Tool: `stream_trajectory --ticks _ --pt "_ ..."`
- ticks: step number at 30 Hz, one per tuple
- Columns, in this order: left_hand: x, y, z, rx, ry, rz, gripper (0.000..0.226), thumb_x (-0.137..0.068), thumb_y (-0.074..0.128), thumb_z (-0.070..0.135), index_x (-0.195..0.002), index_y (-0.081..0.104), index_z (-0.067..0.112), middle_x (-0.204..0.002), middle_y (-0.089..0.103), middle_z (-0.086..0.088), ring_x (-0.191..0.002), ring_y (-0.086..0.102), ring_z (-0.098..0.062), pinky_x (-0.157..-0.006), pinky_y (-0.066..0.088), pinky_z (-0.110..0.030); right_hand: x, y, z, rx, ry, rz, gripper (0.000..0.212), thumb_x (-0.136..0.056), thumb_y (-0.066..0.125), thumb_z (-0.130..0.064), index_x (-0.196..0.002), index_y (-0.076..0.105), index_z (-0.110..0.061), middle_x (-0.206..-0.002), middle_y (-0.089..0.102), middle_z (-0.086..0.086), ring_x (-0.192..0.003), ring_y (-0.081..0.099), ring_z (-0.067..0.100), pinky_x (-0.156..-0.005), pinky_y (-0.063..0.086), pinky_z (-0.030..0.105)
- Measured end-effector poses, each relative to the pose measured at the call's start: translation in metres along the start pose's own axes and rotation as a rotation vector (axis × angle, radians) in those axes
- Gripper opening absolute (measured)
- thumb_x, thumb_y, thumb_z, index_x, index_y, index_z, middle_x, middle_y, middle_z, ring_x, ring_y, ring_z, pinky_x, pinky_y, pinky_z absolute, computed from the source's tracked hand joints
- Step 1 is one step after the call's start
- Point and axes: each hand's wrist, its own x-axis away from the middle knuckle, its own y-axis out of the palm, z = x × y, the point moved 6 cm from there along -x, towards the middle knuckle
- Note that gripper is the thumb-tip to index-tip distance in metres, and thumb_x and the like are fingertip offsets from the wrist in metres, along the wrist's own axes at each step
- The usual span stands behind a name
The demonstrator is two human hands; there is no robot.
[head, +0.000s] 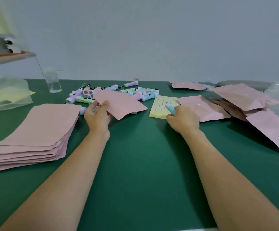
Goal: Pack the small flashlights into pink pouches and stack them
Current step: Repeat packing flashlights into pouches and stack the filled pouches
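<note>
Left hand (97,114): fingers and thumb curled, pinching one pink pouch (120,104) by its near edge, lifted just in front of the flashlight pile (115,94). Right hand (183,119): fingers closed round a single blue flashlight (170,109), right of the pile and nearer. Green table (135,164): bears all items. Stack of flat pink pouches (35,135): left of the pile, nearer. Yellow dotted sheet (162,105): just right of the pile, under the held flashlight. Loose pink pouches (243,100): overlapping, well right of the pile. Flashlight pile: pastel bodies, jumbled, at the table's middle. Clear bottle (53,80): left of the pile, slightly farther back.
</note>
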Motion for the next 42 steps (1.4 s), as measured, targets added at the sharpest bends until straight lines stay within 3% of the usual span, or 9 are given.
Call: stream_trajectory --ticks 3,9,13,19,26,33,37,40,42 --pt "0.000 0.001 -0.002 -0.006 -0.016 -0.005 0.041 -0.098 0.070 0.003 -0.135 0.058 0.013 -0.121 0.073 -0.005 -0.106 0.075 -0.017 -0.070 0.062 -0.023 -0.002 -0.005 0.007 0.072 0.028 0.029 0.016 -0.092 0.055 -0.030 -0.085 0.054 -0.015 -0.070 0.051 -0.001 -0.073 0.055 0.027 -0.077 0.045 0.037" --pt "0.003 0.006 -0.001 -0.036 -0.009 -0.084 0.031 -0.101 0.068 0.008 -0.131 0.067 0.014 -0.120 0.076 -0.002 -0.106 0.075 -0.015 -0.074 0.061 -0.022 -0.004 -0.011 0.014 0.150 0.095 0.101 0.016 -0.092 0.057 -0.030 -0.083 0.049 -0.018 -0.064 0.045 -0.001 -0.061 0.043 0.020 -0.076 0.036 0.036" --pt "0.004 0.008 -0.001 -0.042 -0.011 -0.131 0.027 -0.102 0.067 0.010 -0.129 0.070 0.014 -0.118 0.077 0.000 -0.107 0.075 -0.014 -0.079 0.062 -0.023 -0.006 -0.015 0.005 0.277 0.094 0.123 0.038 -0.090 0.063 -0.039 -0.068 0.037 -0.022 -0.061 0.043 -0.001 -0.056 0.039 0.017 -0.071 0.037 0.034" --pt "0.002 0.008 -0.003 -0.042 -0.012 -0.125 0.031 -0.101 0.068 0.011 -0.132 0.068 0.013 -0.120 0.077 0.000 -0.109 0.074 -0.015 -0.083 0.062 -0.025 -0.003 -0.007 0.003 0.242 0.139 0.036 0.045 -0.085 0.070 -0.062 -0.089 0.048 -0.023 -0.066 0.041 -0.003 -0.076 0.051 0.024 -0.072 0.039 0.034" --pt "0.000 0.007 -0.004 -0.029 -0.015 -0.122 0.029 -0.101 0.068 0.011 -0.130 0.069 0.015 -0.119 0.077 0.000 -0.109 0.075 -0.015 -0.082 0.062 -0.025 -0.002 -0.020 -0.001 0.239 0.118 0.010 0.053 -0.080 0.077 -0.057 -0.072 0.037 -0.023 -0.070 0.051 -0.003 -0.057 0.043 0.013 -0.047 0.028 0.024" --pt "0.003 0.011 -0.001 0.044 0.021 -0.154 0.032 -0.106 0.061 0.011 -0.137 0.059 0.007 -0.120 0.075 -0.003 -0.105 0.076 -0.013 -0.078 0.061 -0.024 0.002 -0.015 -0.013 0.299 0.075 -0.035 0.040 -0.088 0.069 -0.044 -0.073 0.039 -0.021 -0.072 0.049 -0.003 -0.058 0.042 0.014 -0.048 0.027 0.025" --pt "0.011 0.018 -0.001 -0.006 0.028 -0.269 0.019 -0.108 0.059 0.018 -0.124 0.068 0.015 -0.113 0.079 0.004 -0.107 0.076 -0.013 -0.081 0.062 -0.025 0.004 -0.009 -0.017 0.252 0.027 -0.021 0.027 -0.092 0.063 -0.042 -0.093 0.051 -0.018 -0.071 0.044 -0.001 -0.063 0.046 0.019 -0.051 0.029 0.027" --pt "0.014 0.024 0.000 -0.060 0.052 -0.353 0.015 -0.106 0.062 0.023 -0.113 0.073 0.016 -0.112 0.080 0.003 -0.108 0.076 -0.016 -0.084 0.063 -0.028 0.007 -0.012 -0.025 0.217 -0.026 0.090 0.027 -0.094 0.060 -0.042 -0.084 0.049 -0.019 -0.067 0.043 -0.003 -0.069 0.051 0.024 -0.065 0.036 0.032" --pt "0.016 0.028 -0.001 -0.092 0.074 -0.401 0.017 -0.105 0.064 0.024 -0.112 0.075 0.013 -0.116 0.079 -0.002 -0.111 0.075 -0.020 -0.089 0.063 -0.032 0.010 -0.018 -0.036 -0.005 -0.090 0.193 0.032 -0.094 0.059 -0.037 -0.071 0.045 -0.019 -0.062 0.044 -0.005 -0.064 0.049 0.023 -0.062 0.033 0.033"
